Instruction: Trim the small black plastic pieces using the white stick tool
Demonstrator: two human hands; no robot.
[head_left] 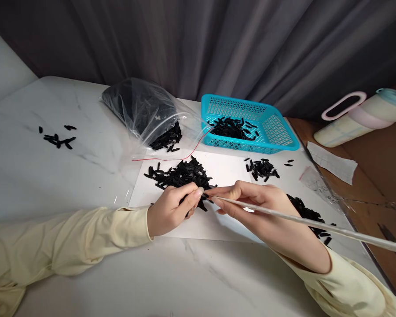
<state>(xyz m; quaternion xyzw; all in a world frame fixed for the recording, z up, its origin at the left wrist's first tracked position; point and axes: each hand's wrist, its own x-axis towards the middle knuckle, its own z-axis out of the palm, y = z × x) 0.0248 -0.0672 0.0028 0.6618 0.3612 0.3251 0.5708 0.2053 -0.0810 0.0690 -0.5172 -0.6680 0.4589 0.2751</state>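
My left hand (171, 209) is closed around several small black pieces, with one pinched at its fingertips over the white sheet (224, 169). My right hand (254, 198) holds a long thin white rod (303, 222), whose tip meets the left fingertips. A pile of the black pieces (181, 174) lies on the sheet just beyond the left hand. Both arms wear pale yellow sleeves.
A clear zip bag (145, 110) of black pieces lies at the back. A blue basket (280, 132) holds more pieces. Smaller heaps lie by the basket (262, 168), by my right wrist (308, 214) and far left (57, 138). A pastel bottle (359, 116) lies right.
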